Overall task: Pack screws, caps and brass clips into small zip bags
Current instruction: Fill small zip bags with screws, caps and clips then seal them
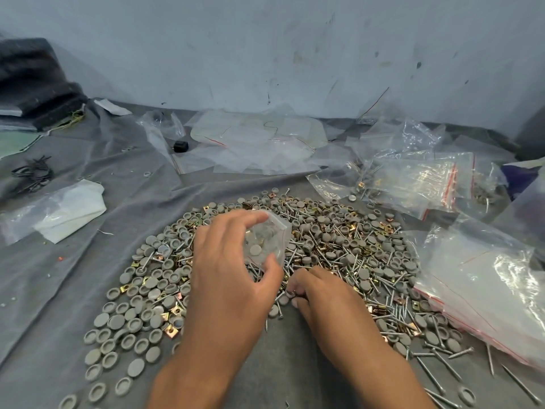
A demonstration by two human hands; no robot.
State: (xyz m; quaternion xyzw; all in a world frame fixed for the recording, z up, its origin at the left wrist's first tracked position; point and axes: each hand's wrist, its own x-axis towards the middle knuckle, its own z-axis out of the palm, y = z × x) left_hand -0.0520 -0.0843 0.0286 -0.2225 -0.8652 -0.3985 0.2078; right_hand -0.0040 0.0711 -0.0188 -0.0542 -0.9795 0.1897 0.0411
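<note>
While the left hand (233, 270) grips 1 small zip bag (267, 240) already holding grey caps over the middle of the grey cloth (88, 261), keep its mouth wide. Beside it, the right hand (321, 293) pinches pieces from the heap (339, 246); bare cloth lies left, bag stacks (486, 287) crowd the right edge.

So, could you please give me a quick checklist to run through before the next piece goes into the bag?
1. Left hand holds the small zip bag: ok.
2. Bag mouth open: cannot tell.
3. Grey caps already inside bag: ok.
4. Right hand down at the pile, fingers curled at the screws: ok.
5. What the right hand has picked: cannot tell.
6. Brass clips within reach in the pile: ok.
</note>
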